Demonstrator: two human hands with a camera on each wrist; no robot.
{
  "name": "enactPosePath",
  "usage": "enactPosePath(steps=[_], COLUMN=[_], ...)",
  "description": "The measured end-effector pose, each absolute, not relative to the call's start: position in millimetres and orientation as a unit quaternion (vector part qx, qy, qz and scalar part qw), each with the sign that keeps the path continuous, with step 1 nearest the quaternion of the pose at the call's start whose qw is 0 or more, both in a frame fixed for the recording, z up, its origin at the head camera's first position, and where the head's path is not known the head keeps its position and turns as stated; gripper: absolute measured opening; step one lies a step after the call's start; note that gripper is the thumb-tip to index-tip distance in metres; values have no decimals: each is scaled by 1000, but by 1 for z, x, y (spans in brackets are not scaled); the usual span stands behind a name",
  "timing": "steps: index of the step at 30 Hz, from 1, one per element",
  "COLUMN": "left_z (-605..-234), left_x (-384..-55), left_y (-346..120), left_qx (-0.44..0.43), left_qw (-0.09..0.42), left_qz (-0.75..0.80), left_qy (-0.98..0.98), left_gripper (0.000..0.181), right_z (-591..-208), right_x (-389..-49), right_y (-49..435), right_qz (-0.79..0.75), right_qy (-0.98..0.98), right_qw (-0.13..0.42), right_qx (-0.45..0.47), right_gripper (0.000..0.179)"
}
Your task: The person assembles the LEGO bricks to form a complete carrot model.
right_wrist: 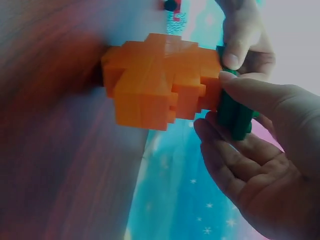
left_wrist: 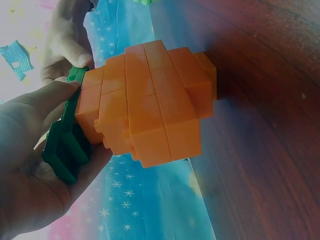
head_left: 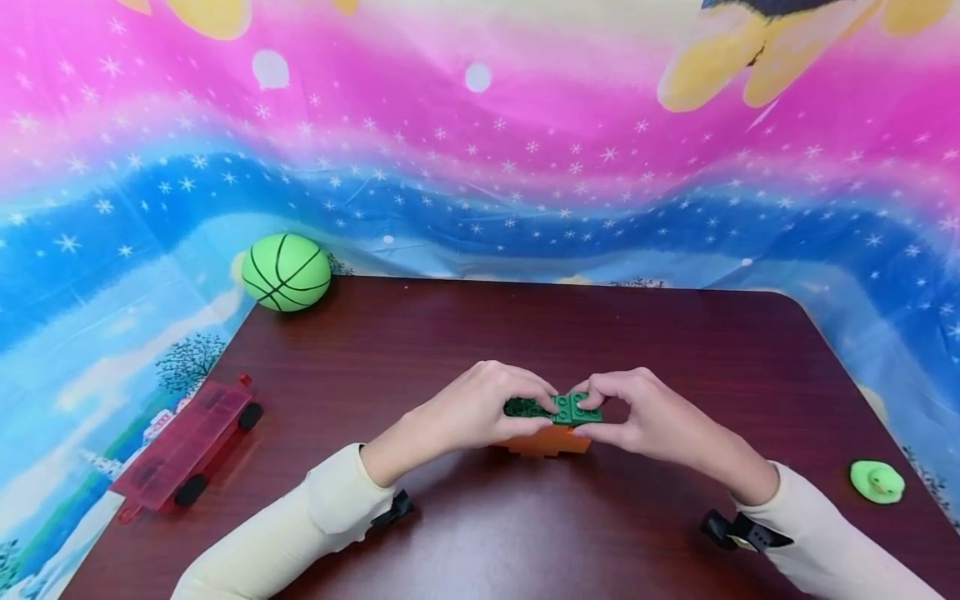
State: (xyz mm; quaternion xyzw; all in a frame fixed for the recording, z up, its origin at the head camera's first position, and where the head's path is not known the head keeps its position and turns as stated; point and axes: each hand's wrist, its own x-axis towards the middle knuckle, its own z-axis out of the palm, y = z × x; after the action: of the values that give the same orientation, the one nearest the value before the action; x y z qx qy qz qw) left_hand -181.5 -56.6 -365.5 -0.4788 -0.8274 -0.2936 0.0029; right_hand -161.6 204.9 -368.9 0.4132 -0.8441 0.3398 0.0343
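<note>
An orange toy-brick structure (head_left: 546,440), stepped and wider in its middle, stands on the table. Green toy bricks (head_left: 574,408) lie across its top and stick out past it on both sides. My left hand (head_left: 480,407) pinches the green bricks at their left part between thumb and fingers. At the right end, my right hand (head_left: 637,410) holds them the same way, its fingertips close to the left ones. Both wrist views show the orange bricks (left_wrist: 145,100) from the side, with the green bricks (right_wrist: 232,112) seated against their top layer.
A green ball (head_left: 287,272) with black lines sits at the far left corner of the dark wooden table (head_left: 675,350). Along the left edge stands a translucent red wheeled toy (head_left: 187,446). A green rubber duck (head_left: 877,482) is near the right edge. A printed cloth hangs behind.
</note>
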Motion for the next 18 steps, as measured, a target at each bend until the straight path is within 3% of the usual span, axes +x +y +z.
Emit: enactPosePath(steps=[7,13,18], left_z=[-366,-366,-369], left_x=[-181,-183,-190], left_y=[-57,-57,-66], left_qx=[-480,-483,-456], left_qw=[3,-2,-66], left_qz=[-296,-302,-354], left_qy=[-826,-822,-814], left_gripper=[15,16,44], right_z=[-376,-374,-374], right_x=[-162,-158,-155], right_y=[202,202,206], right_qz=[347,344,339], right_qy=[-838,-850,-862], right_qw=[49,31,17], right_qx=[419,398,376], right_gripper=[28,27,31])
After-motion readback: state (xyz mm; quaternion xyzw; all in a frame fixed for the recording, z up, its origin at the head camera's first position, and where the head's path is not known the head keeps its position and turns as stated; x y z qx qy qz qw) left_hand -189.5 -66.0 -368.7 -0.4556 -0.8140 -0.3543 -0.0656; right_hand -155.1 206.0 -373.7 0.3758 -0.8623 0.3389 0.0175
